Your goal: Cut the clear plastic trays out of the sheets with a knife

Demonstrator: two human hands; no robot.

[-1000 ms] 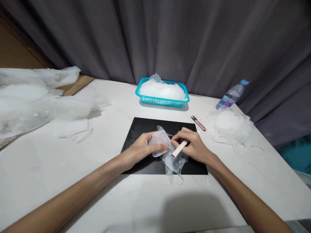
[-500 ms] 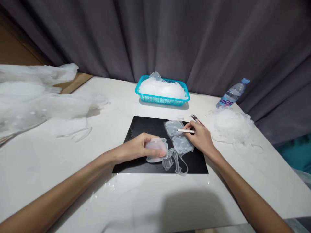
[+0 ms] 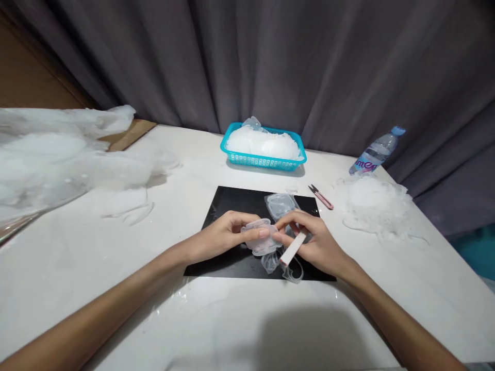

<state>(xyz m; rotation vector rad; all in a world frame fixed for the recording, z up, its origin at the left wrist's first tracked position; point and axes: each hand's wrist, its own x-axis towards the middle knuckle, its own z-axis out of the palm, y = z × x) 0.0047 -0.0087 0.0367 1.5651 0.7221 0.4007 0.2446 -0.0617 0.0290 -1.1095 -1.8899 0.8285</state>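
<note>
Bare forearms (image 3: 129, 294) — slim, bare fingers (image 3: 292, 217)

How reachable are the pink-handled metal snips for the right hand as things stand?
Probably yes: the snips lie uncovered on the table beyond the right hand, though it holds a flat white stick.

Through my head view, the small translucent rounded sheets (image 3: 260, 243) look like thin, smooth plastic with a milky sheen, and the white flat bar-shaped tool (image 3: 293, 250) looks smooth and matt. I see faint scuffs on the black rectangular mat (image 3: 228, 203), dark and low in sheen. The white broad table (image 3: 116, 288) is glossy, catching bright glints. I read the turquoise openwork basket (image 3: 266, 163) as slick plastic, the clear blue-capped bottle (image 3: 376, 152) as shiny plastic, and the grey pleated curtain (image 3: 263, 62) as matt cloth.
</note>
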